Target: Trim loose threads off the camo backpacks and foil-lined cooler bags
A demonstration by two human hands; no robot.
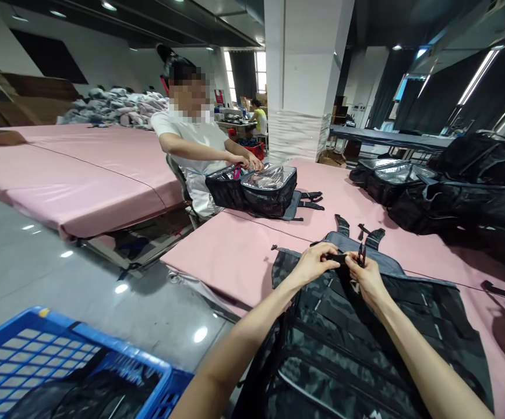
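A dark camouflage backpack [374, 349] lies in front of me on the pink table, its shoulder straps pointing away. Above its far end, my left hand [315, 265] pinches a short black strap [336, 258] between thumb and fingers. My right hand [368, 279] is closed around small black thread snips [361, 254], whose blades stick up past the fingers. The right fingertips also meet the other end of the strap. Whether the snips' blades are apart is hard to make out.
Across the pink table [230, 262], a seated co-worker [195, 139] handles an opened black bag [265, 189]. More black bags [462, 186] are heaped on the right. A blue plastic basket [38, 317] with dark bags stands low on the left. Behind rises a white pillar [304, 75].
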